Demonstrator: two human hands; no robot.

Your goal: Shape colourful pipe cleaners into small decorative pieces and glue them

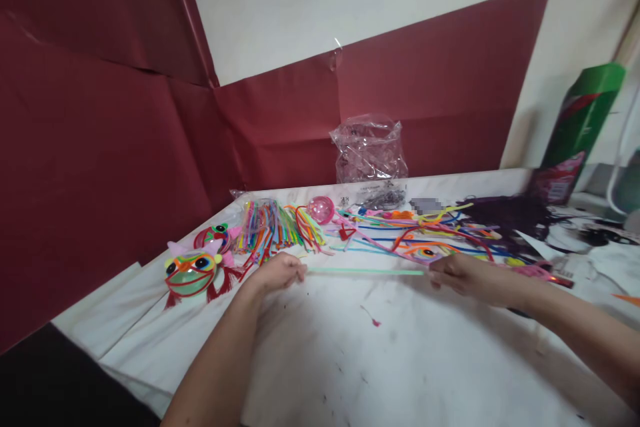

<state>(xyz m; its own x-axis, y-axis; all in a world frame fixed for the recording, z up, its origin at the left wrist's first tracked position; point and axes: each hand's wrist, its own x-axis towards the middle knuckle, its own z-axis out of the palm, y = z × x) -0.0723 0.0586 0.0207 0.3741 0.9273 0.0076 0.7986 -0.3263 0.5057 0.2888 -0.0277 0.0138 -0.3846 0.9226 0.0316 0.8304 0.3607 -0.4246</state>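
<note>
Between my two hands a pale green pipe cleaner (365, 271) is stretched out straight, just above the white table (320, 360). My left hand (283, 271) pinches one end of it. Its other end sits in the closed fingers of my right hand (453, 275). Bundles of many-coloured pipe cleaners (277, 227) lie beyond my left hand. More loose ones, red, blue, orange and yellow, are strewn behind my right hand, with an orange piece bearing an eye (425, 252) among them.
At left sit two colourful animal-face crafts, the nearer one green (193, 275) with red tassels. A pink clear ball (321, 209) and a crumpled plastic bag (371, 150) are at the back. A green container (575, 133), dark fibres (510, 217) and white paper scraps occupy the right.
</note>
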